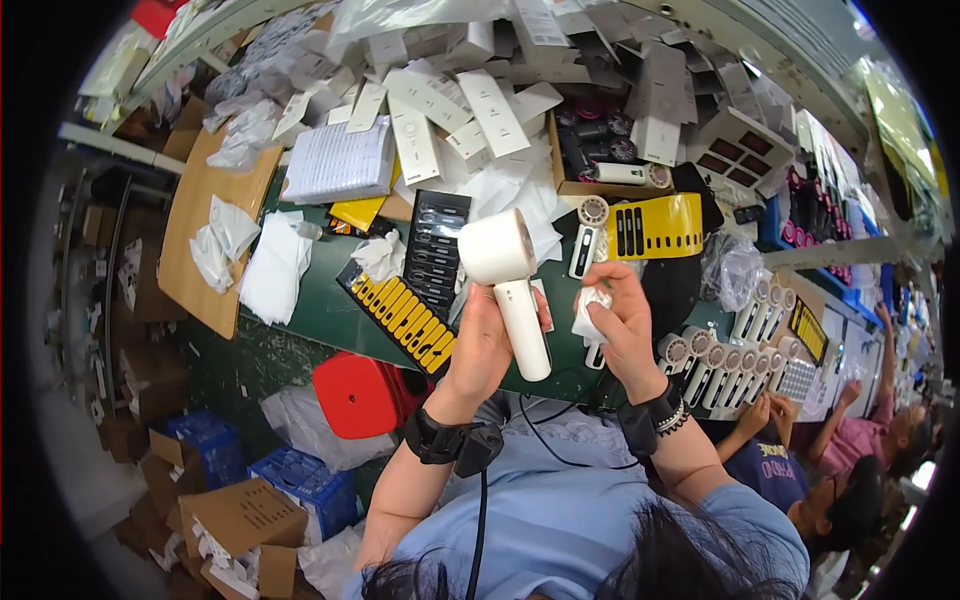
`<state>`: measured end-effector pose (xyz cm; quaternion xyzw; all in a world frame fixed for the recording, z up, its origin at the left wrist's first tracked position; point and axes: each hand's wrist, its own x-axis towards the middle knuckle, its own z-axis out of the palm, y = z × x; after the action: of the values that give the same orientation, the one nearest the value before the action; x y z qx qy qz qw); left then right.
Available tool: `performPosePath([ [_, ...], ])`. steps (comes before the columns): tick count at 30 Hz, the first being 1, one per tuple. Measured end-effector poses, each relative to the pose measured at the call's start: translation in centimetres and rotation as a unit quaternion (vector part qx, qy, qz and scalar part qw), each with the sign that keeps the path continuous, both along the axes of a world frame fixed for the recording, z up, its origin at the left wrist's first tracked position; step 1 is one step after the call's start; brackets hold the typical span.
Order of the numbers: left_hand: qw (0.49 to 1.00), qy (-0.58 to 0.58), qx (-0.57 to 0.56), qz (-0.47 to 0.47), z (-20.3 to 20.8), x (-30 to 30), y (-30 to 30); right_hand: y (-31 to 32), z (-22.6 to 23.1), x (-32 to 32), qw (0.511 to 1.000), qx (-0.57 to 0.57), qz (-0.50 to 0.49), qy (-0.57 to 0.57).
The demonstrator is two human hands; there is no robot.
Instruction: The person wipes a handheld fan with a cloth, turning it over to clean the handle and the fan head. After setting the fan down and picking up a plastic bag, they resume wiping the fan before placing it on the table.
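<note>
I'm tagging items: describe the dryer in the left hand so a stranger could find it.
Go to the green table, then the left hand over its near edge. It grips a cream hair dryer, held up, unlike the dryers resting in rows at right.

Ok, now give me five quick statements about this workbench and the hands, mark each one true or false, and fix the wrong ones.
1. The left hand holds a white hair dryer. True.
2. The right hand is empty. False: its fingers pinch a crumpled white wipe.
3. A red stool is in the left half of the picture. True.
4. The large group of hair dryers sits to the left of both hands. False: it is to the right of them.
5. White boxes are heaped toward the far side of the table. True.
</note>
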<state>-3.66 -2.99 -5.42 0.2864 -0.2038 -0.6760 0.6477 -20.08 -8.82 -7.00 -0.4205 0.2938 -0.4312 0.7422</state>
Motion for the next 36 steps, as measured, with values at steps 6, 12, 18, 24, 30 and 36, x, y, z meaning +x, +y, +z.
performPosePath([
  [6, 0.997, -0.017, 0.074, 0.011, 0.5, 0.6, 1.1, -1.1, 0.6, 1.7, 0.992, -0.119, 0.008, 0.035],
  [12, 0.996, -0.036, 0.073, 0.028, 0.8, 1.1, 1.5, -2.2, 1.8, 3.2, 0.968, -0.237, 0.016, 0.076],
  [18, 0.995, -0.084, 0.045, 0.003, 0.8, 1.8, 1.9, -2.9, 4.7, 5.9, 0.901, -0.418, 0.045, 0.108],
  [24, 0.99, -0.066, 0.098, 0.08, 2.0, 1.1, 2.2, -1.4, 3.7, 6.6, 0.822, -0.559, 0.064, 0.082],
  [30, 0.987, -0.008, 0.133, 0.089, 1.9, 1.8, 2.6, 3.1, 2.9, 4.6, 0.806, -0.568, 0.16, 0.041],
  [36, 0.988, -0.033, 0.129, 0.078, 1.9, 1.2, 2.6, -0.4, 3.3, 6.1, 0.807, -0.574, 0.122, 0.057],
])
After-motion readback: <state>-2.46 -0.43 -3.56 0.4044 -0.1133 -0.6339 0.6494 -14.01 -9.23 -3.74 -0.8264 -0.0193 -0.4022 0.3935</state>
